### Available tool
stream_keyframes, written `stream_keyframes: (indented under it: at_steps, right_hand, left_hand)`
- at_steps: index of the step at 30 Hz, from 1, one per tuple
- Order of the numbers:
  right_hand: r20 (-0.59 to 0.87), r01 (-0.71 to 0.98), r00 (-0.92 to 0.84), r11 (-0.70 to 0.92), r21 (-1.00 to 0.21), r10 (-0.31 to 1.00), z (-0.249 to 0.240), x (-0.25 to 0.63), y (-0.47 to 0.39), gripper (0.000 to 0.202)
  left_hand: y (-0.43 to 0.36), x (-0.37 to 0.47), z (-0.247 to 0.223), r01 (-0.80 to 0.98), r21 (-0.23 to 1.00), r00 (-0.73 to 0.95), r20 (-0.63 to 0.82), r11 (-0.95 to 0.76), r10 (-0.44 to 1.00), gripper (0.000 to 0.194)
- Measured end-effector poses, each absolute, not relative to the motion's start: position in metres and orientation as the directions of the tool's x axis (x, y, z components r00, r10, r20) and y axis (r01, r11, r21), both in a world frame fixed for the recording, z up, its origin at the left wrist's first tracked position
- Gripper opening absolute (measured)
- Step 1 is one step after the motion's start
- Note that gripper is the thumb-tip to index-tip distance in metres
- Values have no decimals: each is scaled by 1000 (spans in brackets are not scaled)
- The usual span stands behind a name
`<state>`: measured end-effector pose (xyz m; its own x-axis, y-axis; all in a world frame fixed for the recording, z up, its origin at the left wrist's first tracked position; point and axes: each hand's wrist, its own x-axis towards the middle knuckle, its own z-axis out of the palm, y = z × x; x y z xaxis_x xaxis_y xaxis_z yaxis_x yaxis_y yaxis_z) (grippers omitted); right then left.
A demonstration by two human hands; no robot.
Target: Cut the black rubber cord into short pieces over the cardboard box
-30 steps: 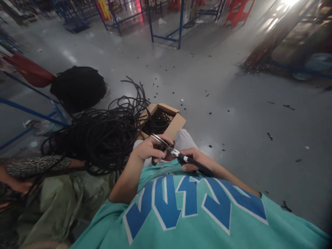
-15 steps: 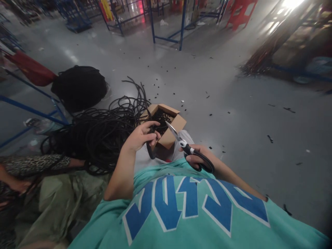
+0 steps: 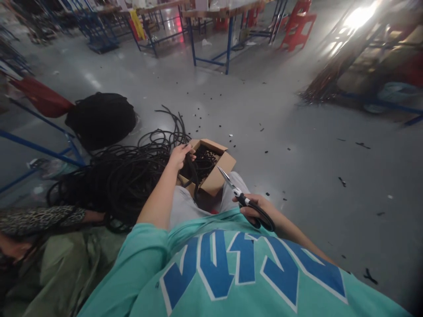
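Note:
My left hand (image 3: 181, 155) is closed around a black cord (image 3: 192, 171) at the left rim of a cardboard box (image 3: 216, 176). The cord hangs down from the fingers toward my lap. Small cut black pieces (image 3: 206, 159) lie inside the box. In my right hand (image 3: 256, 208) is a pair of scissors (image 3: 243, 198) with black handles; the blades point up and left toward the box and look closed. Left of the box a tangled heap of black cord (image 3: 122, 171) spreads over the floor.
A large round black bundle (image 3: 101, 119) sits on the floor behind the heap. At lower left are another person's hand (image 3: 16, 248) and green trousers (image 3: 56, 264). A blue metal frame (image 3: 39, 143) stands at left. Scraps dot the grey floor (image 3: 297, 176); red stools (image 3: 297, 31) stand farther back.
My left hand has moved forward to the box's left edge and its fingers have closed on the cord. The scissors have shifted slightly down and right. The view has tilted up a little.

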<state>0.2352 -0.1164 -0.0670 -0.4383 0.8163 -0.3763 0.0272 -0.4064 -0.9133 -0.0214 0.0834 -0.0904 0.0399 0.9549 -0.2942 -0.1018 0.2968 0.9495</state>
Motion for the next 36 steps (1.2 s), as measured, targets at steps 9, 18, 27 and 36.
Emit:
stream_keyframes:
  at_steps: [9, 18, 27, 36]
  right_hand:
    - [-378, 42, -413, -397, -917, 828, -79, 231, -112, 50]
    - [-204, 280, -390, -96, -955, 898, -52, 221, -103, 60]
    - [-218, 399, -399, -46, -916, 891, -41, 209, -106, 68]
    - [-161, 435, -405, 35, -900, 900, -34, 208, -105, 64]
  left_hand:
    - [0, -7, -71, -410, 868, 184, -222, 280, 957, 22]
    - [-65, 14, -47, -390, 913, 117, -77, 117, 990, 37]
    - [-83, 25, -41, -229, 970, 155, -50, 85, 987, 30]
    - [-89, 30, -44, -217, 973, 193, -36, 78, 981, 26]
